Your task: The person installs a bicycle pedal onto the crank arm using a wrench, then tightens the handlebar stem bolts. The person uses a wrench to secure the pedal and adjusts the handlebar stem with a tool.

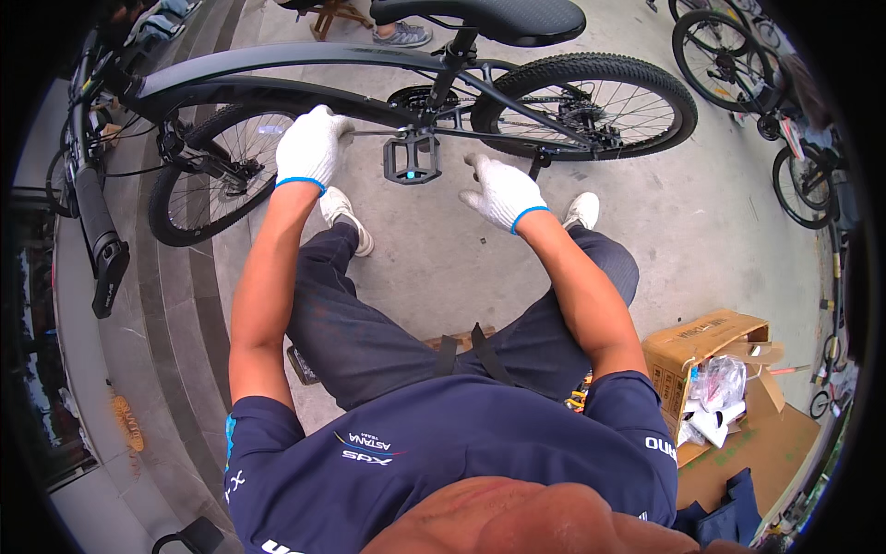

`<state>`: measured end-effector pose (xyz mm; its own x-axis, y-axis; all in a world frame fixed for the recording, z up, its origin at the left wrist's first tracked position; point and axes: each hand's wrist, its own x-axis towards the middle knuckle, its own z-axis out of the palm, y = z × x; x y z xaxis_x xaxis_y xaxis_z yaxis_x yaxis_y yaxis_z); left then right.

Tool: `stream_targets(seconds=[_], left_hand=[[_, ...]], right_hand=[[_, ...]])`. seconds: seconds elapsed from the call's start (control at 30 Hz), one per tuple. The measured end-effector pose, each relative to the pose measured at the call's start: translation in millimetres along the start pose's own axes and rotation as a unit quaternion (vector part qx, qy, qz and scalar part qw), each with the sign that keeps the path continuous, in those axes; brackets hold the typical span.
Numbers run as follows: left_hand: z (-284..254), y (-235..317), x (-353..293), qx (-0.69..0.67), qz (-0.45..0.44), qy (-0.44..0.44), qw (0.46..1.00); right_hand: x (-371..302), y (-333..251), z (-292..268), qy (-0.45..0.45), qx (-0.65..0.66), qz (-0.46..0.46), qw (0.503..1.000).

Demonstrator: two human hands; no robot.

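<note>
I sit low in front of a black bicycle that stands crosswise before me on the concrete floor, both my hands in white work gloves with blue cuffs. My left hand is closed in a fist around the handle of a thin metal tool, a wrench I think, though the shaft is too slim and blurred to be sure. The tool runs level from my fist to the right, toward the crank just above the pedal. My right hand holds nothing: its fingers are spread and loosely curled, hovering just to the right of the pedal, near it but not touching.

The pedal is black and flat, hangs face-on toward me, and already sits on its crank arm, so the mounting looks done as far as placing goes. With the tool set at the joint, I judge the tightening to be the step in hand and not yet finished. I cannot see the far side of the bicycle, so whether the other pedal is on I cannot tell.

The saddle is at the top, the rear wheel to my right, the front wheel to my left. An open cardboard box with wrapping in it lies by my right knee.
</note>
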<state>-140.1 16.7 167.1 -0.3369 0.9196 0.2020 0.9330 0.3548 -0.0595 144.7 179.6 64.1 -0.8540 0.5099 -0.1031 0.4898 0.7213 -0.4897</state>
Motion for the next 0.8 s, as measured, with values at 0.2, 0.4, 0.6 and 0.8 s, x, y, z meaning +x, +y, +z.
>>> stream_targets(seconds=[0.2, 0.4, 0.6, 0.8], left_hand=[[-45, 28, 38, 0.071, 0.042, -0.106, 0.991], [-65, 35, 63, -0.078, 0.019, -0.208, 0.975], [-69, 39, 70, 0.009, 0.057, -0.224, 0.973], [-78, 57, 84, 0.159, 0.077, -0.232, 0.957]], right_hand=[[-8, -3, -1, -0.138, -0.053, -0.003, 0.989], [-16, -2, -7, -0.17, -0.037, -0.034, 0.984], [-15, -6, -6, -0.171, -0.05, -0.036, 0.983], [-17, -9, -7, -0.16, -0.051, -0.057, 0.984]])
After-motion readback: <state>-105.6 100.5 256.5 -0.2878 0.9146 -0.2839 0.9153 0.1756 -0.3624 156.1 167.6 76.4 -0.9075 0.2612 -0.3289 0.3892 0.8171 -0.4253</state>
